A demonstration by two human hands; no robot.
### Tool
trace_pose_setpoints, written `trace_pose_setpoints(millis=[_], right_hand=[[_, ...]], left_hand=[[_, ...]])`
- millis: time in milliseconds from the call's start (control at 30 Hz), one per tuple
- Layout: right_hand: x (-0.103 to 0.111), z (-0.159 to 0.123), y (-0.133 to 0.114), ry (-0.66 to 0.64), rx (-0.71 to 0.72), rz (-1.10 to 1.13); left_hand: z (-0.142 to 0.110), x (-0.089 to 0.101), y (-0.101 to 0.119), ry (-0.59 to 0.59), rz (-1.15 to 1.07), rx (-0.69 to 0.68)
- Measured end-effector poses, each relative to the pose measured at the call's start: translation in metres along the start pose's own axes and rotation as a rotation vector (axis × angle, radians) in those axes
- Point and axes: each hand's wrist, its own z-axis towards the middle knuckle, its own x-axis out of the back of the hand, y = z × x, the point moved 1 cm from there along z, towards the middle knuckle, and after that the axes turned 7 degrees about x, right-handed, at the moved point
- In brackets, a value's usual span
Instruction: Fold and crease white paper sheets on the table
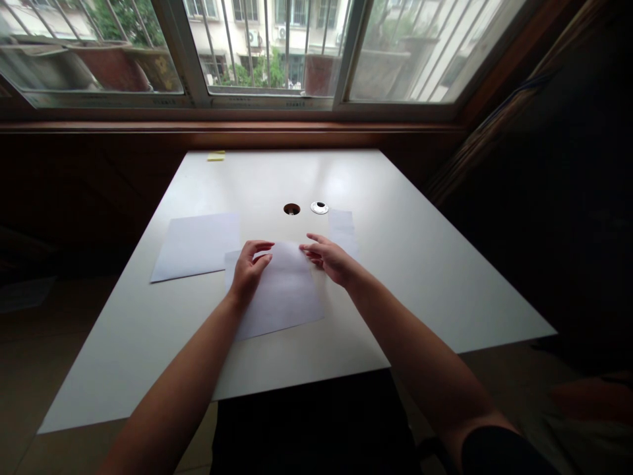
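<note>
A white sheet of paper [287, 297] lies on the white table in front of me, between my two hands. My left hand [250, 267] is over its left side, fingers bent and the thumb apart from them, with nothing visible in between. At the upper right edge of the sheet is my right hand [329, 256], its fingers spread and the index finger stretched out; whether a fingertip touches the paper I cannot tell. Beyond the right hand, a narrow piece of paper [342, 227] is partly covered by it. Another paper edge shows under my left wrist.
More white paper [198, 245] lies to the left on the table [420, 284]. A round cable hole [291, 209] with its silver cover [319, 208] beside it is farther back. Yellow sticky notes [216, 156] sit near the far left corner, below the window.
</note>
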Motion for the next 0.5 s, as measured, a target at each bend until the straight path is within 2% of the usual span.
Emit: trace_pose_setpoints(millis=[300, 500], right_hand=[[-0.003, -0.003, -0.005, -0.101, -0.014, -0.006], [0.000, -0.010, -0.004, -0.176, 0.023, 0.109]], left_hand=[[0.000, 0.000, 0.003, -0.011, 0.035, -0.066], [0.003, 0.001, -0.002, 0.093, 0.153, -0.072]])
